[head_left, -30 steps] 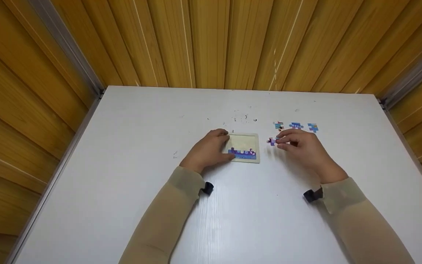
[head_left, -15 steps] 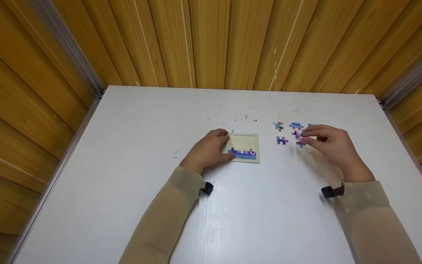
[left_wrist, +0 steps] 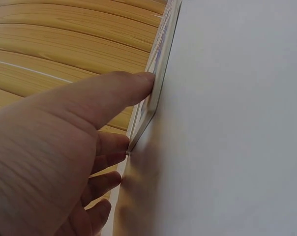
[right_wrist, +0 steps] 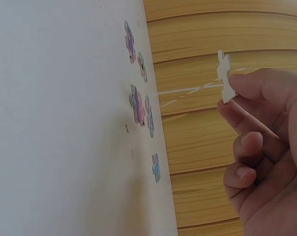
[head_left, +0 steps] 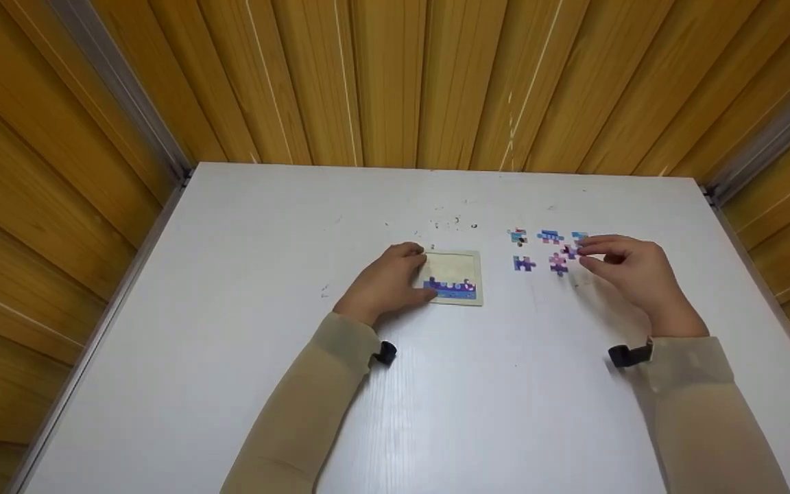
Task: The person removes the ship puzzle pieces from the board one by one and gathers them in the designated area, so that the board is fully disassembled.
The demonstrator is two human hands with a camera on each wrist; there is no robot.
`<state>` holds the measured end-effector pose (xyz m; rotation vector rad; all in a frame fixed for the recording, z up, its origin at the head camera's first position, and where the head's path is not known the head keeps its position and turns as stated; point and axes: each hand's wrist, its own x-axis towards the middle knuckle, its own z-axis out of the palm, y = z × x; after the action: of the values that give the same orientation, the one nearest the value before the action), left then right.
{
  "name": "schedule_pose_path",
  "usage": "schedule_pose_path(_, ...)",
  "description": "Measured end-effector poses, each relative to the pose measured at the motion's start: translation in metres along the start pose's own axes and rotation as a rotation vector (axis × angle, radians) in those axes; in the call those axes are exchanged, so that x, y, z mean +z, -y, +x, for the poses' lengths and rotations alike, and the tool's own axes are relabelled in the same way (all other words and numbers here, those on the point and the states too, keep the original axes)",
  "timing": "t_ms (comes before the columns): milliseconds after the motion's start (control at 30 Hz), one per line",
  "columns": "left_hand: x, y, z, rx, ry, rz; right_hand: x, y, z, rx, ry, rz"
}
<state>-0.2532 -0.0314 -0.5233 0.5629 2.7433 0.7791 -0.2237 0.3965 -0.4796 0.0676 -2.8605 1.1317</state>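
My left hand (head_left: 385, 281) holds the left side of a shallow, cream-framed puzzle tray (head_left: 479, 278). In the left wrist view, the thumb (left_wrist: 133, 86) presses on the tray's rim (left_wrist: 161, 81) while the other fingers curl by its edge. Joined blue and purple pieces (head_left: 455, 291) fill the lower part of the tray. To the right, my right hand (head_left: 635, 274) pinches a jigsaw piece (right_wrist: 225, 78) between thumb and fingertip, raised off the table; its pale side faces the right wrist camera. Beneath it lie a pink-purple piece (head_left: 558, 263) and a purple piece (head_left: 524, 263).
Behind these, a teal piece (head_left: 518, 237), a blue piece (head_left: 550, 236) and a partly hidden light-blue piece (head_left: 579, 236) lie in a row. The white table (head_left: 265, 254) carries small dark marks. Wood-patterned panels (head_left: 388, 82) rise behind and at both sides.
My right hand has moved right, away from the tray, leaving the purple piece on the table and picking up another piece over the pink-purple one. The left hand stays on the tray.
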Motion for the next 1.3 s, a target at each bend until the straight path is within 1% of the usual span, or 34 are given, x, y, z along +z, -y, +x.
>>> schedule_pose_path(233,0.0,0.001,-0.001,-0.004,0.003,-0.002,-0.005,-0.012,0.001,0.038,0.017,-0.022)
schedule_pose_path(467,-0.001,0.002,-0.001,0.006,0.008,-0.006,-0.006,-0.022,0.003,0.077,0.034,-0.025)
schedule_pose_path(700,-0.001,0.001,-0.001,0.005,0.012,-0.009,-0.009,-0.029,0.003,0.09,0.043,-0.043)
schedule_pose_path(867,-0.001,0.002,0.0,0.015,0.021,0.007,-0.009,-0.031,0.002,0.096,0.054,-0.053)
schedule_pose_path(967,-0.001,0.003,0.001,0.022,0.024,0.013,-0.01,-0.031,0.003,0.119,0.074,-0.058)
schedule_pose_path(1167,-0.002,0.002,0.0,0.02,0.023,0.006,-0.01,-0.035,0.005,0.201,0.135,-0.06)
schedule_pose_path(1300,-0.002,0.0,-0.001,0.012,0.022,0.001,-0.01,-0.038,0.004,0.219,0.145,-0.052)
